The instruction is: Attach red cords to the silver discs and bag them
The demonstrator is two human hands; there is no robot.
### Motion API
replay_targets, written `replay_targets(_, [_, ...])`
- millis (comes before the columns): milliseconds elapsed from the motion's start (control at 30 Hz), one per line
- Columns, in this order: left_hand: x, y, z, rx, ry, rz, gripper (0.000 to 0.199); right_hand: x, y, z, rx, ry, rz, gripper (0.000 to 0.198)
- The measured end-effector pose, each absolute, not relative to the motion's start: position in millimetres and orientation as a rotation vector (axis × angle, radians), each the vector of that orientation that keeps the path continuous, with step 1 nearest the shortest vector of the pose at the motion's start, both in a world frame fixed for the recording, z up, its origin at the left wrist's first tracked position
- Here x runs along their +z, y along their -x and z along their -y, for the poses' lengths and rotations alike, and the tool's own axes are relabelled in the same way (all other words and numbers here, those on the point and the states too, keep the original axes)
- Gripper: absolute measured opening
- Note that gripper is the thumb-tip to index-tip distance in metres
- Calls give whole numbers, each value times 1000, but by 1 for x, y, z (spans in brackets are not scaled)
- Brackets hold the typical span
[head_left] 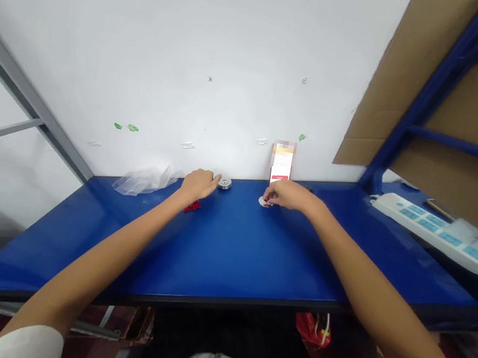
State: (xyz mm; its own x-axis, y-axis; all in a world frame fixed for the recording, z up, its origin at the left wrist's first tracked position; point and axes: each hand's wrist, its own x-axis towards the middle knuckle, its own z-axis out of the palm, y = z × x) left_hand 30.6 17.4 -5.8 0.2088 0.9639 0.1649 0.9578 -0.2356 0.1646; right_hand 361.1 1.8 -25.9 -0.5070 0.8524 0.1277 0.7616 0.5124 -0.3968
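The tabletop (230,251) is blue and glossy, with a dark near edge. On its far left lies a crumpled clear plastic bag (143,181). To the right of that, small red pieces (192,206) lie in a loose cluster, partly hidden. A round silver disc (224,183) sits near the far edge; farther right is a flat white disc (261,201). Behind it a phone (280,172) stands propped upright.

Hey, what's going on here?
Someone is working at a blue table. The right hand is down at a small white disc, with a red bit showing at it; whether it is gripped is too small to tell. The left hand is by some red pieces, next to a silver disc. A lit phone stands against the wall.
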Motion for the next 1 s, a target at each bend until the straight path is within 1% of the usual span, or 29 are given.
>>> replay_targets(100, [-6,-28,9,514,-2393,-1796,56,-24,-355,3,395,1353,2412,9])
replay_targets(200, [-17,-32,33,700,-2279,-1411,46,-19,-339,15,530,1194,2322,7])
replay_targets(300, [-30,-43,48,753,-1979,-999,32,-15,-314,30,746,964,2109,18])
replay_targets(400, [-37,-52,52,807,-1725,-806,37,-16,-292,40,888,873,1881,28])
replay_targets(533, [-38,-55,52,921,-1573,-764,43,-24,-277,43,975,840,1766,34])
replay_targets(667, [-38,-54,54,935,-1521,-778,41,-31,-277,43,1014,811,1752,31])
replay_targets(733, [-38,-55,55,927,-1513,-782,36,-32,-279,43,999,793,1783,30])
replay_targets(767, [-37,-55,56,936,-1517,-790,32,-32,-280,44,997,774,1821,34])
replay_targets(867, [-36,-55,57,991,-1548,-845,18,-32,-279,46,993,702,1939,60])
replay_targets(900, [-35,-55,57,1008,-1557,-866,14,-33,-277,47,967,689,1964,63])
replay_targets(1000, [-33,-54,58,1042,-1563,-904,9,-33,-271,51,791,689,2017,55])
